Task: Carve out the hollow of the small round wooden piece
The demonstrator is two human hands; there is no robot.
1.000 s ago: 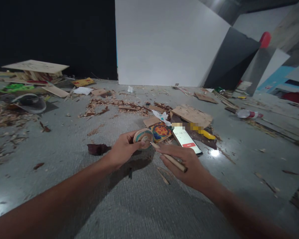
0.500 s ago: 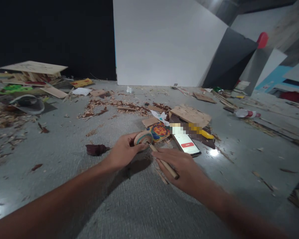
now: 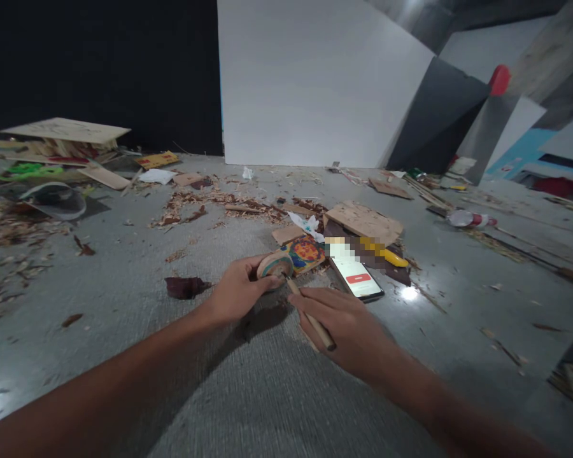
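The work in hand appears to be in the middle, neither just begun nor clearly finished. The round disc is near the centre of the frame, raised above the grey floor. The left hand pinches it at its left side: the thumb lies over the lower face, and at least one finger is along the edge; the other fingers are mostly hidden.

The right hand, right of the centre, grips a wooden stick with bent fingers, in the way one holds a pen. The thin tip of the stick is at the lower right of the disc's face; whether it touches, I cannot tell.

What is done, as far as one sees: a blue-green band already goes along part of the face. What is left is harder to judge. The middle and the outer edge look pale, and the thumb covers one part, so I cannot say if these places need more work.

Just behind the disc lies a painted square, which looks well covered with colour. To its right, a lit phone lies on the floor.
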